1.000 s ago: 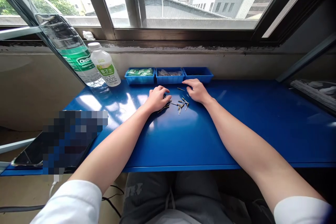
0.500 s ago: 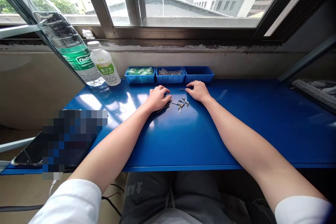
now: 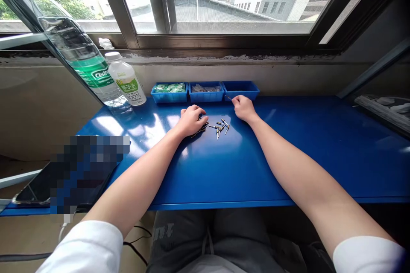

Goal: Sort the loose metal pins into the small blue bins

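now the right hand (image 3: 245, 108) pinches a pin (image 3: 228, 98); the left hand (image 3: 191, 120) covers more pins (image 3: 199, 132), its grip unclear.

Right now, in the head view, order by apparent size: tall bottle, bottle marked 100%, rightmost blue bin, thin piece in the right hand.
1. Tall bottle
2. Bottle marked 100%
3. Rightmost blue bin
4. Thin piece in the right hand, clearly smallest

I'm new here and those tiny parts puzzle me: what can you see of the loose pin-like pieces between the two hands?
The pin-like pieces are small and slim, with silvery shafts and darker, brassy thicker parts, apparently metal. They lie scattered at differing angles on the glossy blue tabletop, beside the left hand, some seemingly touching one another.
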A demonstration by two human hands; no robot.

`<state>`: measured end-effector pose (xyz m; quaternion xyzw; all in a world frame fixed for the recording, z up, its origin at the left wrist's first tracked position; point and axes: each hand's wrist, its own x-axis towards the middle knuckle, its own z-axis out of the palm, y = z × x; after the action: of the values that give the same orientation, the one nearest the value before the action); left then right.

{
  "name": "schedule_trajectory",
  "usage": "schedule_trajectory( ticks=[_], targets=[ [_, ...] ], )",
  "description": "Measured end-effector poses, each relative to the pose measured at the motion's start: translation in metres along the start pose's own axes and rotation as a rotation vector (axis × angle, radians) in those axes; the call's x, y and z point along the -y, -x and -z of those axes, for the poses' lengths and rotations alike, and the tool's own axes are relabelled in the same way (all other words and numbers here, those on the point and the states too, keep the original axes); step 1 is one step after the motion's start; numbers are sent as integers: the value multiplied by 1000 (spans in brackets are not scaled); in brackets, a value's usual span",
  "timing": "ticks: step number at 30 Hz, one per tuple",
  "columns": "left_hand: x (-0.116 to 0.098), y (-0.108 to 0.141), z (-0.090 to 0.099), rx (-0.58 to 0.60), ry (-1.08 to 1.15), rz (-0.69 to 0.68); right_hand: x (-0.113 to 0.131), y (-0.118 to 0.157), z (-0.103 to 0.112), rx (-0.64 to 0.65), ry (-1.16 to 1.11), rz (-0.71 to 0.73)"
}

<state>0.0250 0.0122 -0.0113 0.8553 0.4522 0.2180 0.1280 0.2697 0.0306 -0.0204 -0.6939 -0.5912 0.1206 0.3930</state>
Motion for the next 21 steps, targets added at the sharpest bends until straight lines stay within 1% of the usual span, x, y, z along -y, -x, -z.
schedule_trajectory(
  ticks=[2, 4, 5, 7, 10, 16, 18, 21],
  targets=[
    [0, 0, 0, 4, 5, 1, -4, -6, 6, -116, -248, -169],
    [-1, 0, 0, 7, 7, 0, -8, -11, 13, -188, -518, -351],
    [-1, 0, 0, 7, 7, 0, -9, -13, 16, -210, -634, -423],
    [-1, 0, 0, 4, 5, -1, -11, -14, 22, -239, -796, -504],
    [0, 0, 0, 0, 4, -2, -12, -15, 25, -260, -883, -530],
    [1, 0, -2, -9, -1, -7, -12, -14, 23, -264, -925, -523],
    [1, 0, -2, -9, -2, -6, -12, -13, 25, -244, -964, -501],
    [0, 0, -2, -6, -3, -4, -12, -9, 29, -180, -1065, -435]
  ],
)
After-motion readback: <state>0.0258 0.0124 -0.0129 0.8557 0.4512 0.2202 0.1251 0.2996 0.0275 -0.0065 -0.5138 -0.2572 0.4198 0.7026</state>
